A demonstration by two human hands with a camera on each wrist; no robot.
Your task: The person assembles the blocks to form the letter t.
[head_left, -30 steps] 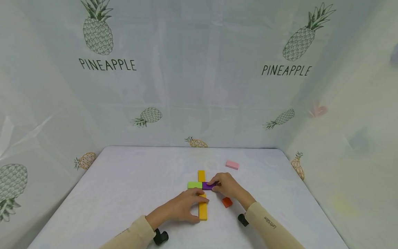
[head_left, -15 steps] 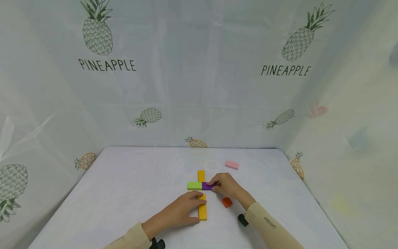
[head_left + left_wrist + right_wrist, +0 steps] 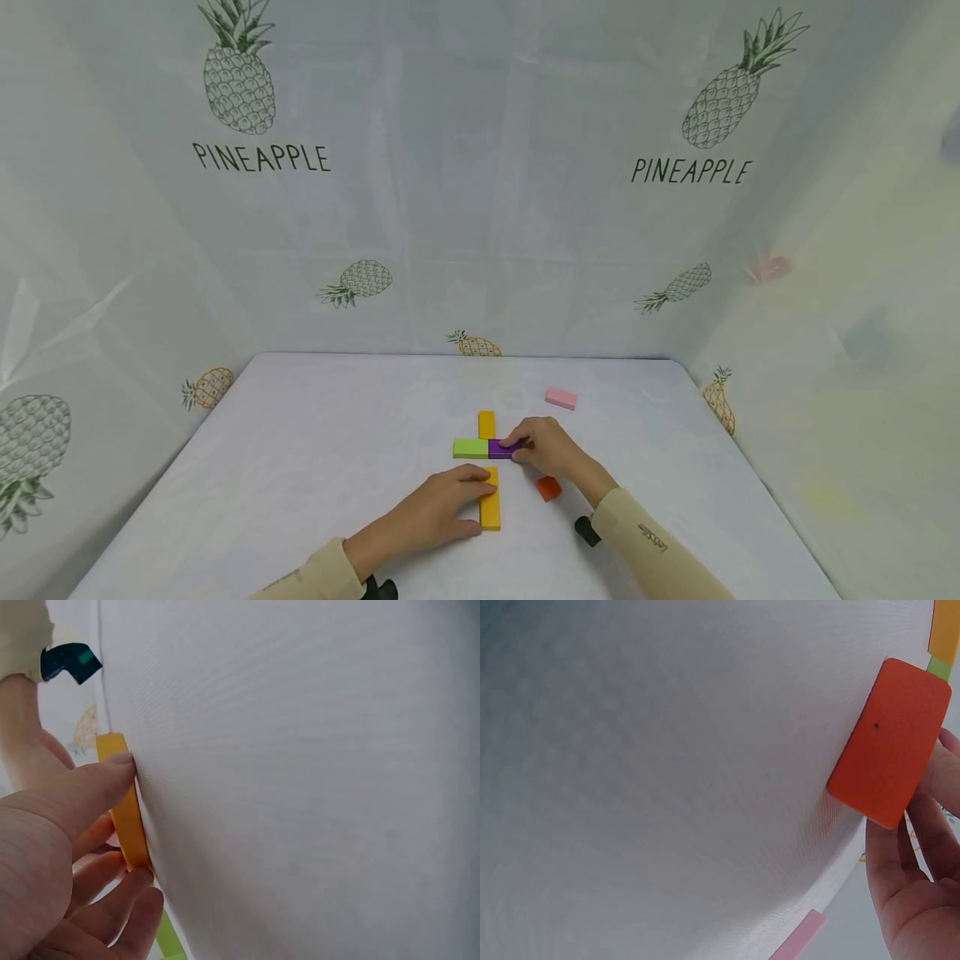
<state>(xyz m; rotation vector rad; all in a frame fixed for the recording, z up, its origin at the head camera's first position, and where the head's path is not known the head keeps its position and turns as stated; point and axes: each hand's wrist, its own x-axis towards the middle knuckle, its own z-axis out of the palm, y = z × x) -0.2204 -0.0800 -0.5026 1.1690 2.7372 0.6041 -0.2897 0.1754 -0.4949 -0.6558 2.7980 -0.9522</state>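
My left hand (image 3: 435,507) holds the near yellow block (image 3: 490,508), with the thumb by its near end and fingertips over its far part. In the left wrist view, the thumb lies against this yellow block (image 3: 129,817). My right hand (image 3: 553,446) pinches a purple block (image 3: 501,449) between thumb and index finger; the fingers cover its right end. A light green block (image 3: 470,448) lies end to end with the purple one. Behind their joint another yellow block (image 3: 487,424) points away from me. A gap separates the near yellow block from the green and purple row.
An orange-red block (image 3: 548,488) stands close below the right wrist, and shows large in the right wrist view (image 3: 891,742). Farther back on the white table (image 3: 337,442) lies a pink block (image 3: 561,398). A pineapple-printed curtain (image 3: 480,208) hangs behind the table.
My left hand has drawn back slightly toward me, and its fingers now lie lower over the near yellow block, clear of the green one. The right hand and the blocks look unmoved.
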